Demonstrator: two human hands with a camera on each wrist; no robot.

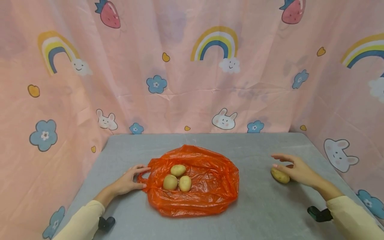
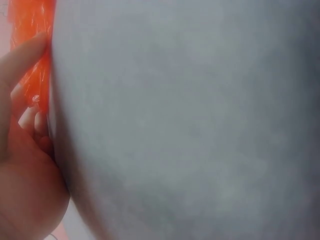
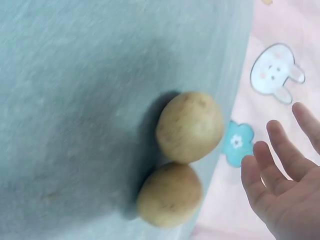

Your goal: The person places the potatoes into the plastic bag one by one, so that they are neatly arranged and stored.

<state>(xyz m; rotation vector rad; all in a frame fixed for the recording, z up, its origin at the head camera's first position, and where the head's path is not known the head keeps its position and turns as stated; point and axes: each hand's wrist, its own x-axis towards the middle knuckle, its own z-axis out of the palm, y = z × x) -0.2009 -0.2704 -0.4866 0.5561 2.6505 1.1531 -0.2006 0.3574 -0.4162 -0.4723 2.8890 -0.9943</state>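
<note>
A thin red-orange plastic bag (image 1: 192, 204) lies spread on the middle of the bench (image 1: 255, 213), its sides crumpled into raised folds and a handle loop at its left end. Three potatoes rest close together on the film in the left half of the bag: a back potato (image 1: 178, 170), a front left potato (image 1: 170, 182) and a front right potato (image 1: 185, 183).

The left hand (image 1: 130, 181) grips the bag at that handle end — thumb on the plastic, other fingers curled at it, as the left wrist view shows.

Well to the right of the bag, two more potatoes lie directly on the bench. The right wrist view shows an upper potato (image 3: 190, 127) and a lower potato (image 3: 170, 195) side by side, seeming to touch. The right hand (image 1: 295, 170) is over this pair, its fingers apart and slightly bent, holding nothing; whether it touches a potato I cannot tell.

Both forearms wear pale yellow sleeves (image 1: 351, 216), with a dark fitting (image 1: 106, 224) near each wrist. Around the bench hangs a pink curtain (image 1: 186, 108) printed with rainbows, strawberries, rabbits and blue flowers.
</note>
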